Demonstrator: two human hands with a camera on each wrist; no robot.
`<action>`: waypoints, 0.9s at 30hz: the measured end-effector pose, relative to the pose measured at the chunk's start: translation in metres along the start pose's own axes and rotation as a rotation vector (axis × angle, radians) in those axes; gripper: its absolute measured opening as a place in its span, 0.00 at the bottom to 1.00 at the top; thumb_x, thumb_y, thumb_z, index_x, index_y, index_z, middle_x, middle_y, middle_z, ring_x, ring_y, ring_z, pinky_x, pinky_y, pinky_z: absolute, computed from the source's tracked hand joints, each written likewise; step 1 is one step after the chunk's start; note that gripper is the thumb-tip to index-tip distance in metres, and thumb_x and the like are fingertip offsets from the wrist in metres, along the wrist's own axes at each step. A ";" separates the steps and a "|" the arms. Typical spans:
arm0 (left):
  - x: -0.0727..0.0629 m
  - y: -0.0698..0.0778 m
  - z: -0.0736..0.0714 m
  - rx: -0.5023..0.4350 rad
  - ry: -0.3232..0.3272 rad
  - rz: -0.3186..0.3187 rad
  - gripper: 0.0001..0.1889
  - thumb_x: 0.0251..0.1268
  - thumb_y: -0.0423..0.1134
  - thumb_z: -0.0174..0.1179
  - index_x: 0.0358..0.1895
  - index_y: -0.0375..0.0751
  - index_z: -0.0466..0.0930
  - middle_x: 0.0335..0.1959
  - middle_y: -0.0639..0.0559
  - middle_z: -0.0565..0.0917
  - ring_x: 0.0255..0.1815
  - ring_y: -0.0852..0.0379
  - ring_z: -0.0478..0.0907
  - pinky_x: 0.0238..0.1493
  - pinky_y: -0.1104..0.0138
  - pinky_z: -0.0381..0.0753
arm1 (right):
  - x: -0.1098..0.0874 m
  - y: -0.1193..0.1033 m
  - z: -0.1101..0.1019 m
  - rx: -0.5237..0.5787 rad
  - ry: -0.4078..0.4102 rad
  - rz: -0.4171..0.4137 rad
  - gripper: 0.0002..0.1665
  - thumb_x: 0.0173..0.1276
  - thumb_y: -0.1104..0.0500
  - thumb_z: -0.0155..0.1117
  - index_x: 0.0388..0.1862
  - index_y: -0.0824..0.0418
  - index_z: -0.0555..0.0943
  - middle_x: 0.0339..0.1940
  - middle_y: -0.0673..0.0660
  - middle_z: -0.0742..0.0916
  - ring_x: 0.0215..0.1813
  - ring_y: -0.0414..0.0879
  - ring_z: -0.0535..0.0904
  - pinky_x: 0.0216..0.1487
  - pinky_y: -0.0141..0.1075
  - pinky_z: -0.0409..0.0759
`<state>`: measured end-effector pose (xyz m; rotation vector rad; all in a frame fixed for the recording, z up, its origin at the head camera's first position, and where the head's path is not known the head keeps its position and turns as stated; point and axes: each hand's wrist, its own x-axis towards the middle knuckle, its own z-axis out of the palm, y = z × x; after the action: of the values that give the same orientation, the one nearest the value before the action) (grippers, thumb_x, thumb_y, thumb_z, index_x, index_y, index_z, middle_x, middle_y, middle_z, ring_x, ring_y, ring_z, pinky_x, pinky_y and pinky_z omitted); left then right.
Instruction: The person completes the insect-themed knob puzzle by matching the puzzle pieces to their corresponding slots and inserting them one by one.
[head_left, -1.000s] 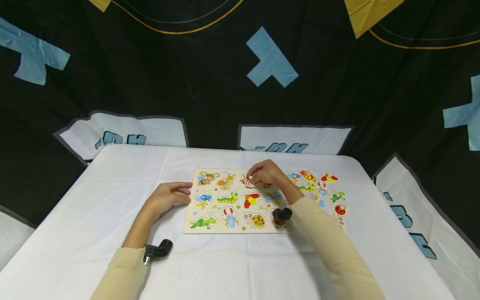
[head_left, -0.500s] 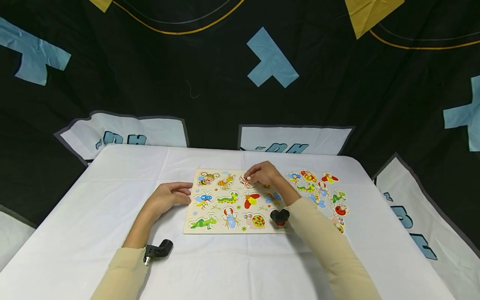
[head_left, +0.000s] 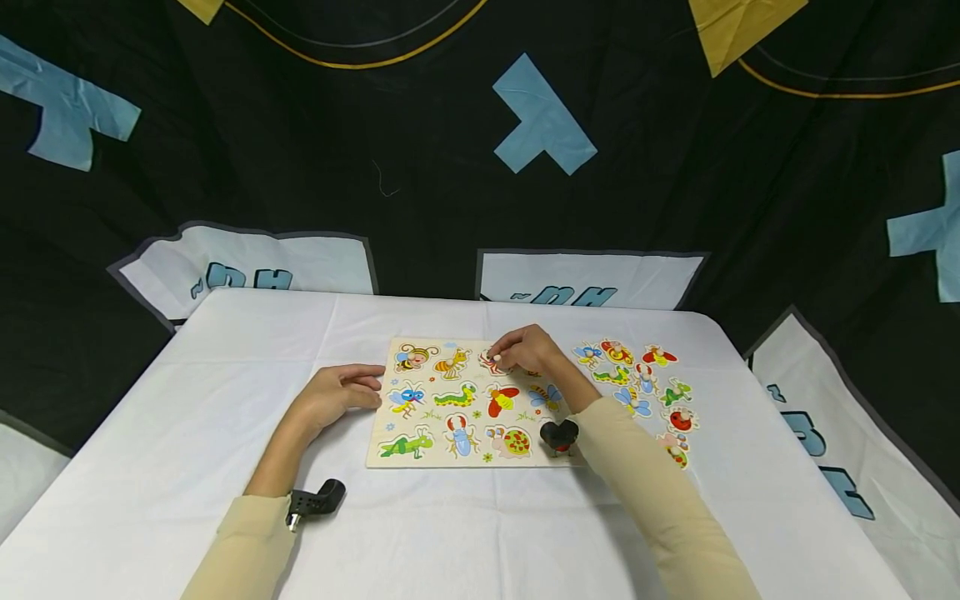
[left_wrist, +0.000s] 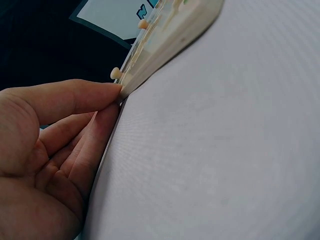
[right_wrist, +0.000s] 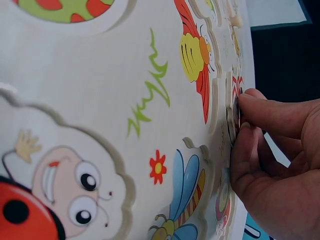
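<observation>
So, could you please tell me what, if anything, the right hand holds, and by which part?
The right hand pinches a red-and-white puzzle piece, apparently by its pale knob.

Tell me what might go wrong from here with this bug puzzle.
The right hand pinches the red-striped piece, which looks raised from the board, so it might settle crooked. The right sleeve passes close to the loose pieces, so it could brush them. The left hand touches the board's left edge, so a careless push might slide the board.
</observation>
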<state>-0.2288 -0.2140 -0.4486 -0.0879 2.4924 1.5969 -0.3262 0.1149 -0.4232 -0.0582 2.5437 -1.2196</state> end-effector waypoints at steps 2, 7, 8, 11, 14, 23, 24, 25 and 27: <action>0.000 0.000 0.000 0.001 -0.001 0.004 0.33 0.54 0.34 0.72 0.67 0.38 0.77 0.50 0.44 0.86 0.43 0.62 0.83 0.48 0.72 0.75 | 0.000 0.000 0.000 0.004 -0.001 0.004 0.07 0.60 0.61 0.74 0.37 0.54 0.92 0.41 0.52 0.90 0.38 0.46 0.77 0.37 0.35 0.72; 0.000 0.001 0.000 0.000 0.006 -0.003 0.33 0.53 0.34 0.73 0.67 0.39 0.78 0.49 0.45 0.86 0.42 0.61 0.82 0.48 0.72 0.75 | 0.000 0.000 0.000 0.020 -0.003 0.004 0.07 0.60 0.62 0.74 0.38 0.54 0.92 0.41 0.51 0.90 0.39 0.46 0.77 0.38 0.35 0.72; 0.000 0.001 0.000 0.000 0.007 -0.002 0.33 0.53 0.34 0.73 0.66 0.39 0.78 0.49 0.45 0.86 0.42 0.61 0.82 0.48 0.72 0.75 | 0.000 0.000 0.000 0.023 -0.005 0.003 0.07 0.60 0.62 0.74 0.38 0.54 0.92 0.41 0.51 0.90 0.39 0.46 0.77 0.39 0.35 0.73; 0.000 0.000 -0.001 -0.005 0.004 0.001 0.33 0.53 0.34 0.73 0.66 0.39 0.78 0.50 0.44 0.86 0.42 0.62 0.83 0.47 0.73 0.75 | 0.001 0.000 0.000 0.022 -0.008 0.007 0.07 0.60 0.62 0.74 0.37 0.54 0.92 0.42 0.51 0.90 0.40 0.46 0.78 0.40 0.36 0.73; 0.000 -0.001 -0.001 -0.009 -0.001 0.003 0.33 0.54 0.34 0.73 0.67 0.39 0.78 0.51 0.44 0.86 0.43 0.62 0.83 0.47 0.73 0.76 | 0.002 0.001 0.001 0.024 -0.012 0.019 0.07 0.60 0.62 0.74 0.37 0.53 0.92 0.43 0.51 0.90 0.42 0.47 0.79 0.42 0.36 0.73; 0.000 -0.001 -0.001 -0.002 0.002 0.010 0.33 0.54 0.33 0.72 0.67 0.38 0.77 0.51 0.43 0.86 0.43 0.62 0.83 0.48 0.73 0.76 | 0.006 0.001 0.001 0.039 -0.014 0.045 0.08 0.59 0.62 0.75 0.37 0.51 0.92 0.43 0.50 0.90 0.43 0.47 0.78 0.41 0.37 0.72; 0.000 -0.001 -0.001 0.001 0.003 0.008 0.33 0.54 0.33 0.72 0.67 0.39 0.77 0.51 0.44 0.86 0.43 0.62 0.83 0.48 0.73 0.76 | 0.006 0.001 0.001 0.039 -0.015 0.045 0.08 0.59 0.62 0.75 0.36 0.51 0.92 0.43 0.50 0.90 0.43 0.47 0.78 0.41 0.37 0.72; 0.000 -0.001 -0.001 0.002 0.003 0.008 0.33 0.54 0.34 0.72 0.67 0.39 0.77 0.51 0.44 0.86 0.43 0.62 0.83 0.48 0.73 0.76 | 0.006 0.001 0.001 0.041 -0.017 0.045 0.08 0.58 0.62 0.75 0.36 0.51 0.92 0.42 0.49 0.90 0.43 0.46 0.78 0.41 0.37 0.72; 0.000 -0.001 0.000 0.003 0.002 0.009 0.33 0.54 0.34 0.72 0.67 0.39 0.77 0.51 0.43 0.86 0.43 0.62 0.83 0.47 0.73 0.76 | 0.007 0.002 0.001 0.044 -0.022 0.039 0.09 0.58 0.63 0.75 0.36 0.51 0.92 0.42 0.49 0.90 0.43 0.46 0.78 0.40 0.37 0.72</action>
<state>-0.2285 -0.2147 -0.4489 -0.0789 2.5001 1.5977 -0.3320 0.1143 -0.4266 -0.0122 2.4864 -1.2532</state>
